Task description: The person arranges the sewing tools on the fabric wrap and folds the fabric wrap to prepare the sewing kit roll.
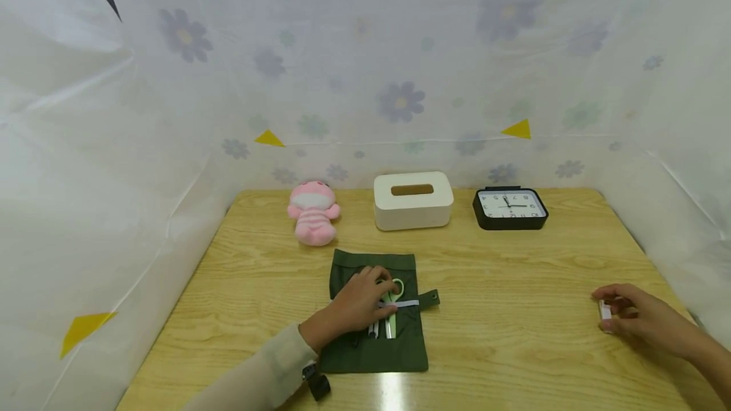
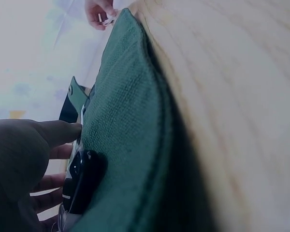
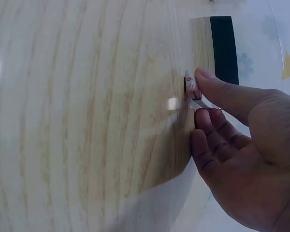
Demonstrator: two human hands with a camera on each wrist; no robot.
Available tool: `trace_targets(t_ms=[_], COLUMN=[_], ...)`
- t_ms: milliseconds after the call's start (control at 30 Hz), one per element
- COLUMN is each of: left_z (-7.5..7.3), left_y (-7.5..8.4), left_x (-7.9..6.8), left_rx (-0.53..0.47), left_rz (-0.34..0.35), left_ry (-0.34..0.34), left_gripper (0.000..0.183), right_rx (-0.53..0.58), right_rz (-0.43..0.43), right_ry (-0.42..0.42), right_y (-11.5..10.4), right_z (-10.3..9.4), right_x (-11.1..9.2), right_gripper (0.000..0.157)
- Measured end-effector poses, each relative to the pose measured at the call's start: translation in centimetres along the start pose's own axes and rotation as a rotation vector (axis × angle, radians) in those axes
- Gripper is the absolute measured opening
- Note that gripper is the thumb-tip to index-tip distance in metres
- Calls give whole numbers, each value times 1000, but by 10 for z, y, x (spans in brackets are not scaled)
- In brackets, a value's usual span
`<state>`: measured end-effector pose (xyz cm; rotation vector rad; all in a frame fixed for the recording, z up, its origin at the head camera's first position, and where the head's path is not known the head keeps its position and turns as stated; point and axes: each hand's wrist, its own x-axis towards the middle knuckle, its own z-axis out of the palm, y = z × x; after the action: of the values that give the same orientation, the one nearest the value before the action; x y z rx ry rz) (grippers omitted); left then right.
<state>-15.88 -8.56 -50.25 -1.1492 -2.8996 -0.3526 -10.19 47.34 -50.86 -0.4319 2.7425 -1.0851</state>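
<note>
A dark green fabric pouch (image 1: 388, 357) lies unfolded on the table, its snap tab (image 1: 429, 299) out to the right. Light green scissors (image 1: 398, 287) and slim metal tools (image 1: 374, 328) sit under its white elastic band (image 1: 407, 303). My left hand (image 1: 356, 300) rests over these, thumb near the band and loosely bent fingers by the scissors' handles. A black glossy object (image 2: 79, 179) shows beside that thumb. At the far right, my right hand (image 1: 642, 319) pinches a small white piece with red marks and fine ticks (image 3: 191, 86), like a rolled tape measure.
Along the back stand a pink plush toy (image 1: 314, 214), a white tissue box (image 1: 414, 211) and a black-framed clock (image 1: 510, 209). Translucent flowered sheets (image 1: 400, 68) enclose the wooden table (image 1: 502, 335) at the back and sides.
</note>
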Motion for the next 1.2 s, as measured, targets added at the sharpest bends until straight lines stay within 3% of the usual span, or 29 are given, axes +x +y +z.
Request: trace_targets(t_ms=[133, 333, 500, 667, 867, 1200], left_z=[0, 3, 2, 0, -1, -1], left_y=[0, -2, -3, -2, -1, -1], left_x=[1, 0, 1, 1, 1, 0], left_rx=[-3, -8, 0, -6, -5, -9], left_rz=[-2, 11, 9, -3, -9, -4], left_ry=[-1, 12, 12, -13, -21, -21], left_gripper=[32, 33, 33, 32, 33, 32], right_rx=[-8, -64, -42, 29, 61, 257], right_rz=[-15, 50, 54, 30, -23, 41], right_ry=[-16, -3, -24, -61, 3, -78], right_y=[-2, -13, -21, -26, -36, -74], right_z=[-1, -1, 2, 3, 10, 30], right_x=[5, 11, 18, 23, 34, 62], right_gripper=[41, 38, 32, 37, 32, 37])
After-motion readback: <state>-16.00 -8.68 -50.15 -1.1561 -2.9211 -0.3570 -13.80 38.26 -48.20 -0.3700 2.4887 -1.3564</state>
